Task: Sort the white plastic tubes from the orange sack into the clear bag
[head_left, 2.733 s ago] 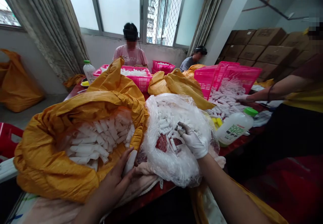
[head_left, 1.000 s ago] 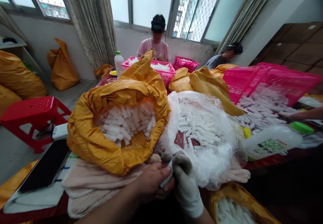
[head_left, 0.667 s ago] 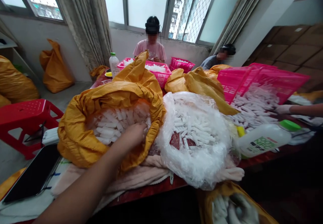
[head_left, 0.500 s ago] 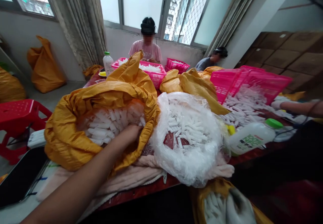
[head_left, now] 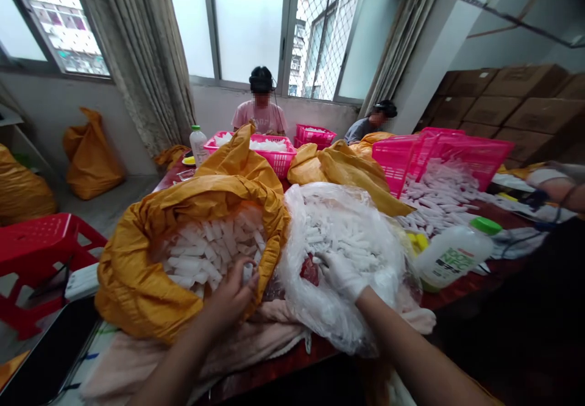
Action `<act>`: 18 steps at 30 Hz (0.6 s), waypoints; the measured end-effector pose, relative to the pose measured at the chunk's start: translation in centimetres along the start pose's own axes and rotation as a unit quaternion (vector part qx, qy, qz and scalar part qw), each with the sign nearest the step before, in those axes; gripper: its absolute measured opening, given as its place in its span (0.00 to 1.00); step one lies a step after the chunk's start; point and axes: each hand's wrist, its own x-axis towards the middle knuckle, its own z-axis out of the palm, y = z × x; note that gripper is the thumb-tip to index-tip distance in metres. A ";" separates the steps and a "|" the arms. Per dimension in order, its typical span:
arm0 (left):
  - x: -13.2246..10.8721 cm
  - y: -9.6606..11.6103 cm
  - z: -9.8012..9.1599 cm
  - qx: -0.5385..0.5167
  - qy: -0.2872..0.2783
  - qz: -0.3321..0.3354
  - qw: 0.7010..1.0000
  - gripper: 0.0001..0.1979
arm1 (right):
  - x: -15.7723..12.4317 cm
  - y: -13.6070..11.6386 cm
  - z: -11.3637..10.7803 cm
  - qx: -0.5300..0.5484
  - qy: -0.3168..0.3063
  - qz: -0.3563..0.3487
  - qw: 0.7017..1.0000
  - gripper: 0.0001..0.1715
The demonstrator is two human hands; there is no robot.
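Note:
My bare left hand [head_left: 234,295] is at the front rim of the open orange bag [head_left: 132,272], fingers closed on a white plastic tube [head_left: 247,272]. The bag is full of white tubes [head_left: 205,253]. My right hand [head_left: 340,274], in a white glove, reaches into the clear plastic bag [head_left: 338,308] of small white pieces [head_left: 338,241]. Its fingers curl down among the pieces, and I cannot make out what they hold. A pink towel [head_left: 137,357] lies under both bags.
A white bottle with a green cap [head_left: 450,252] lies right of the clear bag. Pink baskets [head_left: 439,150] with white tubes stand behind. Two people sit at the far side, and another person's arm [head_left: 555,186] reaches in from the right. A red stool [head_left: 36,241] stands left.
My right hand came up from the bag below the table edge into the clear bag. My left hand drew back from inside the orange bag to its rim, holding a tube.

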 end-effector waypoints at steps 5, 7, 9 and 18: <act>-2.1 0.9 1.2 -0.008 -0.097 0.069 0.993 0.19 | -4.0 -3.1 1.3 0.172 -0.112 0.052 0.977 0.21; -2.5 1.3 1.5 -0.022 -0.134 0.099 0.986 0.18 | -4.9 -4.5 1.8 0.193 -0.169 0.059 0.965 0.17; -2.7 1.7 1.8 -0.028 -0.177 0.120 0.977 0.16 | -5.1 -5.7 1.9 0.118 -0.237 0.026 0.964 0.10; -3.4 2.5 3.8 -0.105 -0.167 0.082 0.977 0.12 | -6.5 -5.4 4.2 0.158 -0.062 -0.138 0.976 0.13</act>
